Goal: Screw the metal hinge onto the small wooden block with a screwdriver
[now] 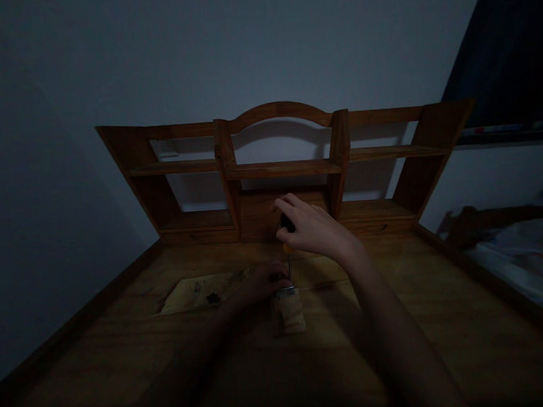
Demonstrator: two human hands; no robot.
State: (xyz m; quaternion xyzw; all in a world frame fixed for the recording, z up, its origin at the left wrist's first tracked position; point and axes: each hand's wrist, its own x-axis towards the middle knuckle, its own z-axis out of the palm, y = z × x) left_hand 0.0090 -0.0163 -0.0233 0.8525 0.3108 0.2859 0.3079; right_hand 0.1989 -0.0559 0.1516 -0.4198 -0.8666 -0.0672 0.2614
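Note:
My right hand (306,226) is closed around the black and yellow handle of a screwdriver (289,249). The thin shaft points straight down to a small metal piece (285,292), which looks like a hinge or bracket. My left hand (267,281) is low beside it, its fingers bent and pressed against the metal piece from the left. Under and in front of that piece lies a small pale wooden block (293,315) on the desk. The screwdriver's tip meets the metal near my left fingertips; dim light hides whether a screw is there.
The wooden desk (142,350) has a pale worn patch (189,293) with dark marks on the left. A wooden shelf unit (283,168) with several compartments rises along its back. Raised edges (480,277) border the desktop. Beyond the right side is a pale bundle of fabric or plastic (524,251).

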